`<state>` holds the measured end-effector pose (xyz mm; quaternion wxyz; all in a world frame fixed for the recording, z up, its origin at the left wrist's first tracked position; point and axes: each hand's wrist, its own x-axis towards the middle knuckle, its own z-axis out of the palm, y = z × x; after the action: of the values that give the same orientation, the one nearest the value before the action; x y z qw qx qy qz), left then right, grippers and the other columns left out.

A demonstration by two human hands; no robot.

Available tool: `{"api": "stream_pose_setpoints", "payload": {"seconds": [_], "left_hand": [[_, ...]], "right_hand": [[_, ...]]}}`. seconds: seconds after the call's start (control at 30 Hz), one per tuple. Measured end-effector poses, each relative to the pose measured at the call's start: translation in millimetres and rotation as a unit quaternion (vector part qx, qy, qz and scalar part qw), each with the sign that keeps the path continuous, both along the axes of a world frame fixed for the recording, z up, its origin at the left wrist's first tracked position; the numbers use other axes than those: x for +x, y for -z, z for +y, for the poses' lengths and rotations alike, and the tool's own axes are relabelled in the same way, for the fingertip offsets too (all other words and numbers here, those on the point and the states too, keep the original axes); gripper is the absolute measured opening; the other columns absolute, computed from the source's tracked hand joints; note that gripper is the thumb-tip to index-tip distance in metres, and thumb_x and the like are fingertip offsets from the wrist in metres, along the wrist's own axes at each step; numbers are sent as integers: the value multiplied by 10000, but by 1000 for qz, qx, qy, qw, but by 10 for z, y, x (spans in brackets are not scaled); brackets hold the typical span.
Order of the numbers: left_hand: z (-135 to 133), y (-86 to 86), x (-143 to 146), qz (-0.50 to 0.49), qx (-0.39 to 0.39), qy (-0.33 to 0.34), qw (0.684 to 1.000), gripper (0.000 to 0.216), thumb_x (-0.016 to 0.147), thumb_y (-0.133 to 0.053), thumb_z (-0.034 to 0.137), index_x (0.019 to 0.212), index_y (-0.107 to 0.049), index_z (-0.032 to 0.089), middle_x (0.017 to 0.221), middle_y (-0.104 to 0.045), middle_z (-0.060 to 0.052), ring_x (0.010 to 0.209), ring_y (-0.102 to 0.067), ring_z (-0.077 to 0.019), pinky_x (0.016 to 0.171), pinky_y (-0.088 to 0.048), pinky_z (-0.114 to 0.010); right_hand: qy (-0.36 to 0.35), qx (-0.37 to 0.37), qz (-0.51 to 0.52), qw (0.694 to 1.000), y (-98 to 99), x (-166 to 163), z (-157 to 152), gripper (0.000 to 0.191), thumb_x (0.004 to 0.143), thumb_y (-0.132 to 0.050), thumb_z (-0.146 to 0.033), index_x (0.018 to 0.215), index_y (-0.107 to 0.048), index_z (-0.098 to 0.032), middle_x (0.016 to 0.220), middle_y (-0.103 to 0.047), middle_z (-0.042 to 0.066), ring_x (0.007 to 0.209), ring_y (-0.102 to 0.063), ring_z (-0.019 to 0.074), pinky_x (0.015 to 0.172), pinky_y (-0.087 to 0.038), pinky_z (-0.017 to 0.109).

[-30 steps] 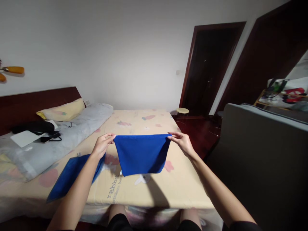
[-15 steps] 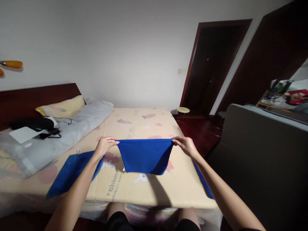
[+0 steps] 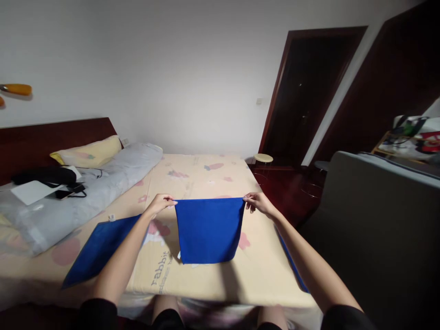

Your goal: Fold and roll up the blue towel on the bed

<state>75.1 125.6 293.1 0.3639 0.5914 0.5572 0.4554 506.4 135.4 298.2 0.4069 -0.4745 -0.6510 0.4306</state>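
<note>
Here we pinch the cloth's top corners with left hand and right hand above the bed; uneven tension could skew it.

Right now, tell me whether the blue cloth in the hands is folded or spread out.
Cannot tell: the blue cloth hangs as one flat panel, pinched at its top corners by the left hand and right hand; no layers show.

Both arms reach forward, the left hand and right hand level, fingers pinched shut, well apart.
</note>
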Motion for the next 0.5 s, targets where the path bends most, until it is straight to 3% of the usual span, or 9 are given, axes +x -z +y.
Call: {"api": "stream_pose_setpoints", "payload": {"seconds": [0.17,0.33,0.43,0.5], "left_hand": [[473,92,150,-13,8,-29,999,444,427,-828,510,637,-671,151,484,-576,36,471,-483,-98,488,-347,-236],[848,27,184,-18,83,-62,994,451,499,-798,542,707,-685,159,619,-645,2,632,-549,-133,607,-401,-258],[861,122,137,-2,117,-64,991,415,569,-768,521,778,-696,169,719,-656,-3,712,-558,-142,680,-422,-267],[738,323,112,18,121,-51,991,370,609,-748,491,794,-700,175,751,-650,-4,729,-560,-144,699,-431,-270]], "right_hand": [[55,-1,61,997,150,-132,453,427,646,-758,-562,684,-568,-182,614,-707,74,501,-662,174,424,-449,230],[97,52,101,989,100,-109,762,458,638,-750,-594,783,-600,-186,695,-724,65,696,-705,201,638,-530,296],[96,72,103,987,157,-36,715,476,647,-738,-600,852,-631,-183,753,-733,65,773,-696,206,735,-530,335],[90,69,96,989,323,10,564,473,656,-731,-592,868,-647,-178,773,-732,67,776,-681,205,744,-523,344]]}}
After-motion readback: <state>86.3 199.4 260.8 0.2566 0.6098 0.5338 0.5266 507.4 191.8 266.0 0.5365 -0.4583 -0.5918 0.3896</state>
